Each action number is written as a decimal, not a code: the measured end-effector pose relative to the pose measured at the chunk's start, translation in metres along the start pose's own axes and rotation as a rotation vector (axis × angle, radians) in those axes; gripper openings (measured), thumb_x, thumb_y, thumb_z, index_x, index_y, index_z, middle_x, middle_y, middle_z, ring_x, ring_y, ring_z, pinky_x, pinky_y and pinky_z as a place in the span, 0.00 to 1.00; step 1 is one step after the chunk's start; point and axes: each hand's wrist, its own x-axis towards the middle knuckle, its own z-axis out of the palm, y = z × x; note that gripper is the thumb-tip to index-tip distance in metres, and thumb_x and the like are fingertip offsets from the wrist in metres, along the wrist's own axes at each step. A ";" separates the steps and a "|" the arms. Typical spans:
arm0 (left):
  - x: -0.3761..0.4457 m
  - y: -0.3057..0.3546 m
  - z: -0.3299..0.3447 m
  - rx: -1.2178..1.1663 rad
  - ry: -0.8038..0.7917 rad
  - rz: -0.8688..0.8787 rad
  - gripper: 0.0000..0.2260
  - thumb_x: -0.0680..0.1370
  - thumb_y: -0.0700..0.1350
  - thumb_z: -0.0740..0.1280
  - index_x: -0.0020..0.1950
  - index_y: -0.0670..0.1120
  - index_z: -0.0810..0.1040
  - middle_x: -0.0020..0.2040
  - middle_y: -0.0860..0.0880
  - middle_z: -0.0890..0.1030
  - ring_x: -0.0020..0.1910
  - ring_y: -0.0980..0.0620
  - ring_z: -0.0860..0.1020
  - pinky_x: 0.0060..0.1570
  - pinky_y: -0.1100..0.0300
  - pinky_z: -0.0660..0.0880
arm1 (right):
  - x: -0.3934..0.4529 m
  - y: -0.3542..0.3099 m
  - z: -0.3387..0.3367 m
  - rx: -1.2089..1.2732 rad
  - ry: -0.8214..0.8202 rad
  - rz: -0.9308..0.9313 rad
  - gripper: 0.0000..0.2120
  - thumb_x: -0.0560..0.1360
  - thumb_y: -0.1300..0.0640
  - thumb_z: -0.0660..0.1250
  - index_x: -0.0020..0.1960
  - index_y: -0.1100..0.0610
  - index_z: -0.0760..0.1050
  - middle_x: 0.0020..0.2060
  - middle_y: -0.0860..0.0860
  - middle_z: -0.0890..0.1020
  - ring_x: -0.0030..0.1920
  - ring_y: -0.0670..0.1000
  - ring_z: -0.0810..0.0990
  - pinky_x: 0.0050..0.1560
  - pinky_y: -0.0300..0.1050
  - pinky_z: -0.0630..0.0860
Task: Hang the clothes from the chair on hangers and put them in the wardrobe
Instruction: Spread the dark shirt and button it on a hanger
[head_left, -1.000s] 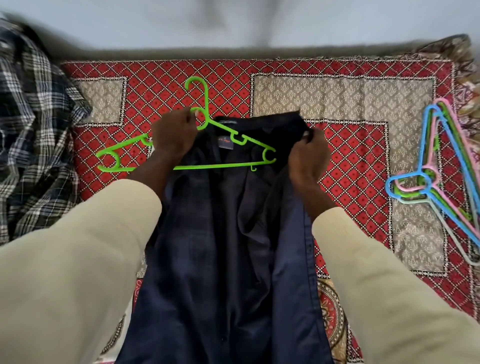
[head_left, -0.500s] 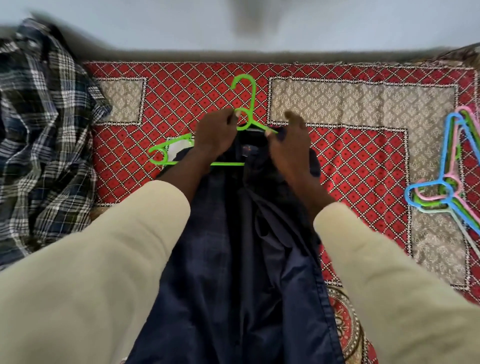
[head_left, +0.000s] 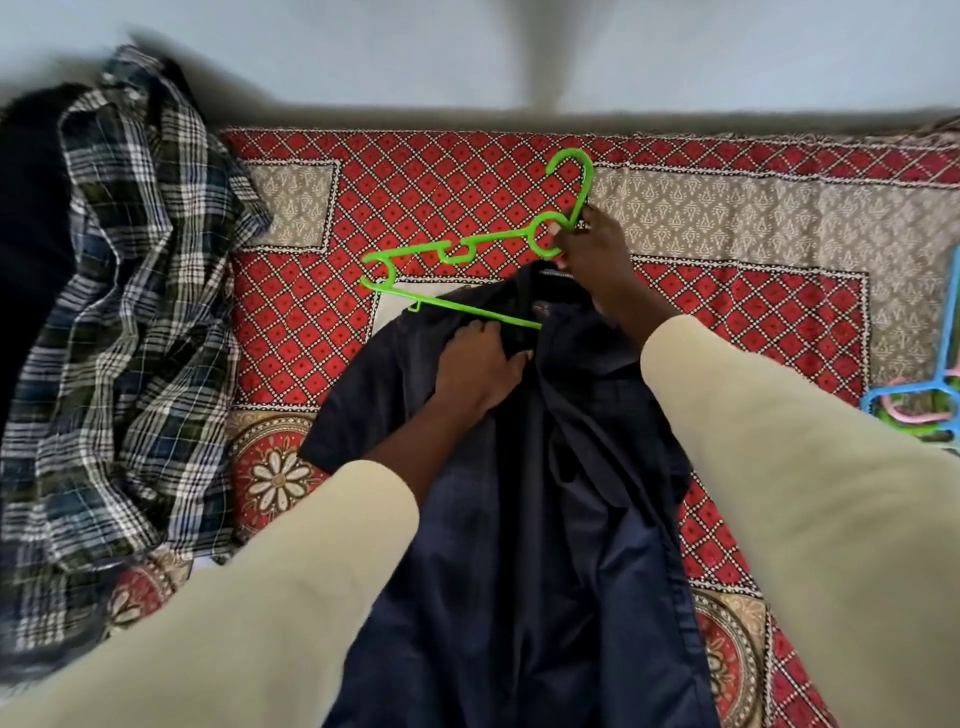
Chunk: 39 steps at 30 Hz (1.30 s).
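Shirt, dark navy and limp, lies open and collar-up on the red spread, with the green hanger half inside: one arm hidden in the far shoulder, the other bare. Right hand pinches the hanger at the hook's base; left hand rests on the near shoulder cloth, its grip unclear. Being light and soft, the fabric should gather rather than slide, so the collar edge looks the best hold for drawing it over the stiff hanger.

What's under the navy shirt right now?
The red patterned bedspread shows around the navy shirt; the green hanger has one arm tucked under the collar. Anything else beneath is covered.
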 end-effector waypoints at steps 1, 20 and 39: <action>0.004 0.004 0.004 0.026 0.009 -0.049 0.24 0.76 0.60 0.66 0.60 0.41 0.74 0.59 0.40 0.76 0.61 0.39 0.73 0.58 0.47 0.71 | 0.000 0.001 0.001 0.013 -0.003 -0.001 0.08 0.76 0.58 0.69 0.51 0.62 0.76 0.40 0.58 0.80 0.36 0.53 0.76 0.38 0.50 0.76; 0.054 -0.091 -0.092 -0.851 0.011 -0.416 0.08 0.75 0.42 0.71 0.36 0.47 0.78 0.34 0.47 0.77 0.30 0.52 0.76 0.26 0.63 0.74 | 0.007 0.001 -0.027 0.106 -0.199 0.047 0.01 0.79 0.59 0.67 0.48 0.54 0.76 0.42 0.48 0.82 0.37 0.43 0.80 0.36 0.35 0.76; 0.084 -0.083 -0.167 -0.673 0.210 -0.144 0.08 0.70 0.50 0.77 0.35 0.49 0.82 0.32 0.49 0.80 0.30 0.57 0.74 0.35 0.60 0.71 | 0.018 -0.002 -0.011 -0.452 -0.191 0.015 0.10 0.78 0.62 0.67 0.56 0.66 0.76 0.44 0.59 0.81 0.27 0.44 0.78 0.27 0.34 0.75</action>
